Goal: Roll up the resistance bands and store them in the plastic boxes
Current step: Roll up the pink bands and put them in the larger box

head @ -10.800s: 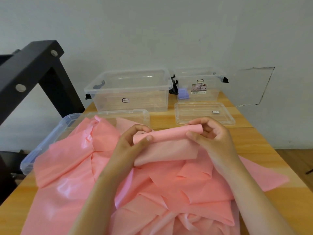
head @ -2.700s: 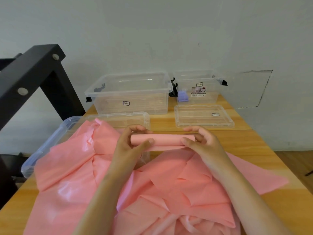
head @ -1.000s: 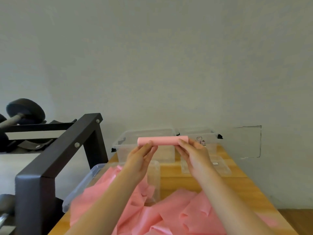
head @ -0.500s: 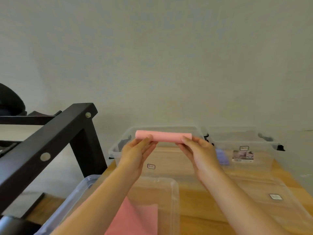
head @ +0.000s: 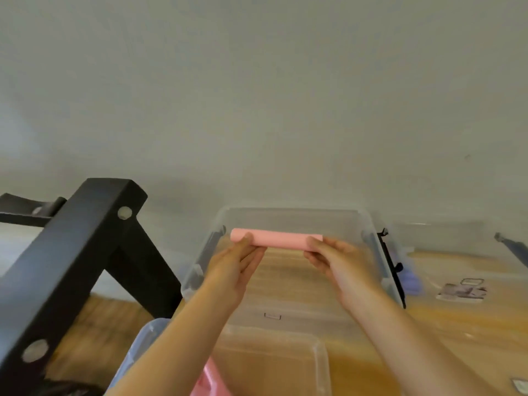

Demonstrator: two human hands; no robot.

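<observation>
A pink resistance band, rolled into a tight tube [head: 281,239], lies level between my two hands above the open top of a large clear plastic box [head: 288,215]. My left hand [head: 237,267] holds the roll's left end, fingers underneath and thumb on top. My right hand [head: 340,261] holds the right end in the same way. The box shows only the wooden table through its bottom. A corner of loose pink band [head: 208,378] peeks in at the bottom edge.
A clear lid or tray [head: 320,355] lies in front of the box. A second clear box [head: 445,232] with black latches stands to the right, a purple item [head: 410,281] inside it. A black metal frame [head: 65,252] rises at the left. The wall is close behind.
Since the rolling on the table ended, both hands have carried the finished roll forward, and it now hangs over the large clear box. The view has closed in on that box.
</observation>
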